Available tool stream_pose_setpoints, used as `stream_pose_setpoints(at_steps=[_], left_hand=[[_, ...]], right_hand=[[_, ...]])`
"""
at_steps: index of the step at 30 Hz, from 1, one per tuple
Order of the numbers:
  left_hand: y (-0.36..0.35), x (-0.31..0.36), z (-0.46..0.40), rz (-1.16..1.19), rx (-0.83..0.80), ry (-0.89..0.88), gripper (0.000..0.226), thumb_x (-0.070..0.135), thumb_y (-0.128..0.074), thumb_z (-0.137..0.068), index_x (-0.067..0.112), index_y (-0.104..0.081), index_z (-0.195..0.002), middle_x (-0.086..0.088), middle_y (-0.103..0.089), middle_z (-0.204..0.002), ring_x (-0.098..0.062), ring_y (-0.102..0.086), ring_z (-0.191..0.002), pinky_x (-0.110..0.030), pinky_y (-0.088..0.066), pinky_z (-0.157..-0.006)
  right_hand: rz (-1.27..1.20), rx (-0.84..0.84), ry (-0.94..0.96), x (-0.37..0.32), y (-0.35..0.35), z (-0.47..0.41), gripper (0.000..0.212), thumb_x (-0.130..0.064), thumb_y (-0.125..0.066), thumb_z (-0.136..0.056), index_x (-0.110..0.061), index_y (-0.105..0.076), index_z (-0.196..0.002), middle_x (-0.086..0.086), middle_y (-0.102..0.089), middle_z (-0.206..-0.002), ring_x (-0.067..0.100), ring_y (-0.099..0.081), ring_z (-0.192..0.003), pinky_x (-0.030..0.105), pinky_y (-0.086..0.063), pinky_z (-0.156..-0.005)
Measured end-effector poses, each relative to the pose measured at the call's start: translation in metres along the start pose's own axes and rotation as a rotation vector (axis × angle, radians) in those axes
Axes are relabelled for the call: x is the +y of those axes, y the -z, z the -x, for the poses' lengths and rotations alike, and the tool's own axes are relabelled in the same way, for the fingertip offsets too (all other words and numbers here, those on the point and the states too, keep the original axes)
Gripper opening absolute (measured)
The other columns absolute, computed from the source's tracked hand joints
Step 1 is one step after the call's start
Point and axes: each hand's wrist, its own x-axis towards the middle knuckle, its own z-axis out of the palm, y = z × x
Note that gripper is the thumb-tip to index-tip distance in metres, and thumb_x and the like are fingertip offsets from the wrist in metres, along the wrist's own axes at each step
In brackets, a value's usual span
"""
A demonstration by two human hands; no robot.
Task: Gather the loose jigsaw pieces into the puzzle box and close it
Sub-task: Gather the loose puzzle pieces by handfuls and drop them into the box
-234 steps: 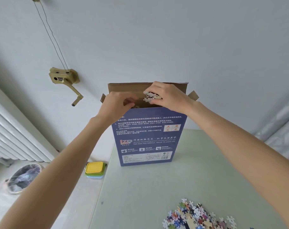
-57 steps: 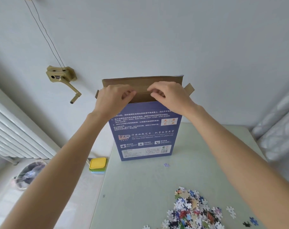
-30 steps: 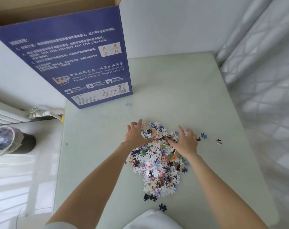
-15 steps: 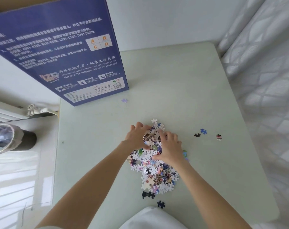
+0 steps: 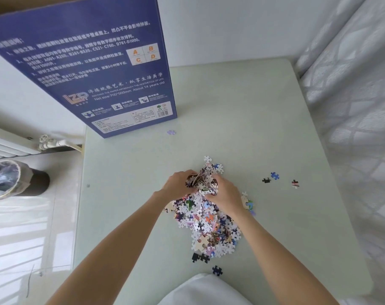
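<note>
Left hand (image 5: 178,183) and right hand (image 5: 225,192) squeeze a clump from the multicoloured cardboard jigsaw pile (image 5: 206,221); best press inward firmly before lifting.

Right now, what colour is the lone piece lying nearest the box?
Pale lilac piece, clearest in the head view.

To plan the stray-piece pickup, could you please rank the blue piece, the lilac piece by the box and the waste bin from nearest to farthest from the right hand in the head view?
1. Blue piece: on the table, just right of the right hand.
2. Lilac piece: farther up the table, in front of the puzzle box.
3. Waste bin: on the floor, far left.
</note>
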Motion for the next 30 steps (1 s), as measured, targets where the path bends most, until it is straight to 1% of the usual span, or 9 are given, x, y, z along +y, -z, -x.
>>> stream_pose_setpoints(at_steps=[4,6,7,9,12,14,17,22,30], left_hand=[[0.003,-0.002,0.000,-0.003,0.026,-0.007,0.050,0.023,-0.068,-0.083,0.021,-0.049,-0.130,-0.005,-0.061,-0.122,-0.023,-0.058,-0.105,-0.024,-0.040,-0.081],[0.003,-0.003,0.001,-0.023,0.047,-0.010,0.050,0.023,-0.067,-0.084,0.022,-0.050,-0.130,-0.004,-0.061,-0.123,-0.023,-0.058,-0.108,-0.027,-0.042,-0.086],[0.003,-0.003,0.001,-0.035,0.060,-0.009,0.049,0.024,-0.067,-0.084,0.022,-0.050,-0.130,-0.004,-0.061,-0.124,-0.023,-0.058,-0.109,-0.028,-0.043,-0.088],[0.004,-0.004,0.003,-0.037,0.096,-0.001,0.048,0.026,-0.067,-0.084,0.023,-0.052,-0.129,-0.004,-0.062,-0.123,-0.024,-0.059,-0.108,-0.030,-0.044,-0.089],[0.006,-0.008,0.005,0.023,0.166,0.014,0.041,0.027,-0.067,-0.084,0.024,-0.058,-0.124,-0.002,-0.065,-0.118,-0.020,-0.063,-0.100,-0.024,-0.044,-0.084],[0.009,-0.012,0.006,0.050,0.215,0.027,0.039,0.028,-0.068,-0.083,0.024,-0.061,-0.121,-0.001,-0.067,-0.115,-0.016,-0.064,-0.090,-0.020,-0.043,-0.079],[0.015,-0.017,0.008,0.080,0.264,0.045,0.040,0.027,-0.069,-0.083,0.022,-0.061,-0.121,-0.001,-0.068,-0.112,-0.010,-0.058,-0.073,-0.017,-0.042,-0.072],[0.024,-0.024,0.015,0.128,0.328,0.041,0.038,0.022,-0.069,-0.083,0.019,-0.063,-0.120,-0.002,-0.069,-0.110,-0.015,-0.065,-0.080,-0.021,-0.049,-0.073],[0.035,-0.021,0.047,0.182,0.401,-0.022,0.033,0.023,-0.067,-0.085,0.024,-0.064,-0.118,0.004,-0.071,-0.103,-0.004,-0.061,-0.071,-0.001,-0.039,-0.055]], right_hand=[[0.019,0.033,0.020,0.003,0.004,-0.001,0.059,-0.027,-0.066,-0.084,-0.014,-0.041,-0.136,0.005,-0.054,-0.133,0.022,-0.055,-0.116,0.038,-0.043,-0.099],[0.015,0.059,0.031,0.004,0.006,-0.001,0.056,-0.027,-0.067,-0.084,-0.015,-0.044,-0.134,0.004,-0.058,-0.129,0.010,-0.063,-0.083,0.038,-0.047,-0.094],[0.010,0.074,0.034,0.005,0.006,0.000,0.055,-0.027,-0.067,-0.084,-0.015,-0.045,-0.134,0.004,-0.059,-0.127,0.001,-0.055,-0.063,0.037,-0.049,-0.092],[-0.004,0.095,0.031,0.006,0.008,0.000,0.053,-0.027,-0.067,-0.085,-0.016,-0.047,-0.132,0.004,-0.063,-0.120,-0.006,-0.039,-0.050,0.035,-0.051,-0.088],[-0.035,0.159,0.047,0.003,0.016,0.003,0.049,-0.026,-0.067,-0.084,-0.013,-0.050,-0.129,0.006,-0.064,-0.118,0.010,-0.063,-0.078,0.032,-0.048,-0.090],[-0.054,0.206,0.065,0.002,0.020,0.004,0.047,-0.023,-0.068,-0.084,-0.010,-0.053,-0.127,0.007,-0.063,-0.119,0.021,-0.061,-0.103,0.030,-0.044,-0.092],[-0.028,0.210,0.076,0.002,0.021,0.003,0.045,-0.022,-0.068,-0.084,-0.009,-0.054,-0.125,0.007,-0.062,-0.119,0.022,-0.060,-0.107,0.027,-0.043,-0.093],[-0.012,0.181,0.065,-0.002,0.023,0.005,0.046,-0.023,-0.068,-0.084,-0.010,-0.054,-0.126,0.007,-0.062,-0.122,0.022,-0.060,-0.107,0.027,-0.042,-0.094],[-0.096,0.167,0.101,-0.012,0.038,0.013,0.051,-0.023,-0.069,-0.083,-0.011,-0.053,-0.129,0.006,-0.057,-0.130,0.020,-0.054,-0.120,0.030,-0.037,-0.103]])
